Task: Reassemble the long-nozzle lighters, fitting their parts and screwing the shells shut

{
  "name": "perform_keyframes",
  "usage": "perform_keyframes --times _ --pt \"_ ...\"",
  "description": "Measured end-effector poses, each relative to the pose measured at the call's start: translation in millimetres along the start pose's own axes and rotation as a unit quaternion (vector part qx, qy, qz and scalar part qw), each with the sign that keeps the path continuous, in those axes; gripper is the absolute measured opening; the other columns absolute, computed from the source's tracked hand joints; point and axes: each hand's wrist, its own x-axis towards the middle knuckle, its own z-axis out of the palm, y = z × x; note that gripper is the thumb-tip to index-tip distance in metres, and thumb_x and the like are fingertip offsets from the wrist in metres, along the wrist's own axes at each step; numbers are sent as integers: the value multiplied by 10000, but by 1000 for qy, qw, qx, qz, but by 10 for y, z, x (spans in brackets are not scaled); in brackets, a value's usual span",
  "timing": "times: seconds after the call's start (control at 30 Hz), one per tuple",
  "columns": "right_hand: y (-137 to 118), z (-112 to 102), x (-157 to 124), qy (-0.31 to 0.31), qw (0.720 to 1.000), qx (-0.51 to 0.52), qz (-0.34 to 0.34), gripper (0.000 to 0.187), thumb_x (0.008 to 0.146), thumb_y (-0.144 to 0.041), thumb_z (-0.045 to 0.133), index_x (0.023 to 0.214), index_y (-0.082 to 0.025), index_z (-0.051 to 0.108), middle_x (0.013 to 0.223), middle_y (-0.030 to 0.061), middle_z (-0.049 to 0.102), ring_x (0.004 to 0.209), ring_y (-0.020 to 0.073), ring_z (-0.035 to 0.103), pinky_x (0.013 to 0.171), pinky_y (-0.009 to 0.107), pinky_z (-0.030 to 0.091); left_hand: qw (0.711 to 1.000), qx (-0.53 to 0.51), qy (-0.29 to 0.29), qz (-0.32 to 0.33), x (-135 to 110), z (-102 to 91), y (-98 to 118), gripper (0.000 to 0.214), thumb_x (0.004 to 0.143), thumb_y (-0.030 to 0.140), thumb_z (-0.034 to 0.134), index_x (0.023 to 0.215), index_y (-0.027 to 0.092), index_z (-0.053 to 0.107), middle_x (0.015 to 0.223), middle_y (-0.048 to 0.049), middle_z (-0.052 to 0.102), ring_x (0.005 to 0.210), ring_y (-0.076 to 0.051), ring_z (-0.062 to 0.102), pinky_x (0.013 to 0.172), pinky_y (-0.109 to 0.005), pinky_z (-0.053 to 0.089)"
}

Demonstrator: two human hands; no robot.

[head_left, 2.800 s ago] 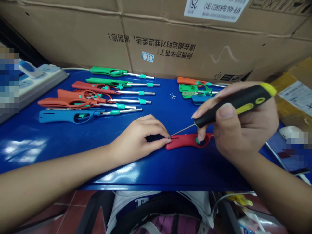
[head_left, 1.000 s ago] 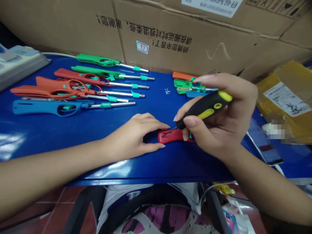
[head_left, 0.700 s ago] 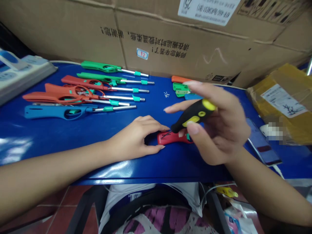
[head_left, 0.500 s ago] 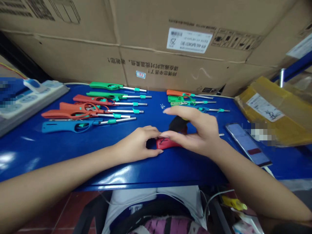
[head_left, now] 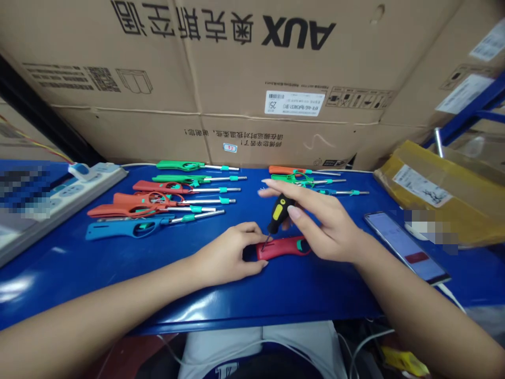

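Observation:
A red long-nosed lighter [head_left: 284,247] lies flat on the blue table near its front edge. My left hand [head_left: 223,255] grips the butt of its handle between thumb and fingers. A short screwdriver [head_left: 279,212] with a black and yellow handle is in my right hand [head_left: 329,223], pinched between thumb and fingers. The screwdriver leans, and its thin shaft meets the red handle close to my left fingertips. Whether the tip sits in a screw is too small to tell. My right hand hides the lighter's nozzle.
Several lighters, among them a blue one [head_left: 114,230], lie in a row at left; more, including an orange one [head_left: 290,170], lie behind my right hand. A phone [head_left: 410,250] and yellow-taped package [head_left: 465,218] are at right, a power strip [head_left: 90,187] at left. Cardboard [head_left: 221,73] stands behind.
The head view has tilted up, so things sit lower. My right hand has turned, showing more of the screwdriver's handle. My left hand still grips the red lighter.

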Motion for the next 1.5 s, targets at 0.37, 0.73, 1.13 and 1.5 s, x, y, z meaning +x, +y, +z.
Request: perform_keyframes --times 0.37,0.73,1.13,1.5 --pt "-23 -61 -5 25 999 18 -29 387 1023 -205 487 1381 -238 631 1232 65 756 1100 220 722 934 387 603 1000 14 9 26 -42 64 -49 284 879 214 706 1162 195 722 988 -40 633 963 -198 614 917 -340 530" --pt "-80 21 -32 52 998 -13 17 370 1030 -287 507 1384 -283 613 1191 61 757 979 226 741 825 392 627 999 25 -5 27 -62 59 -61 311 926 252 672 1222 164 707 1074 -79 642 1031 -224 615 949 -364 522" --pt "-70 65 -69 66 997 -29 -18 399 935 -219 647 1332 -246 614 1189 54 768 897 196 760 798 333 636 999 34 6 41 -49 70 -48 271 931 249 666 1190 189 718 1004 -60 628 983 -218 602 925 -363 518" --pt "-33 68 -59 85 995 9 50 268 989 -320 634 1251 -278 670 1001 14 774 716 158 720 641 287 605 998 44 4 41 -55 71 -35 281 938 262 654 1200 168 699 1029 -72 634 983 -223 597 922 -375 518"
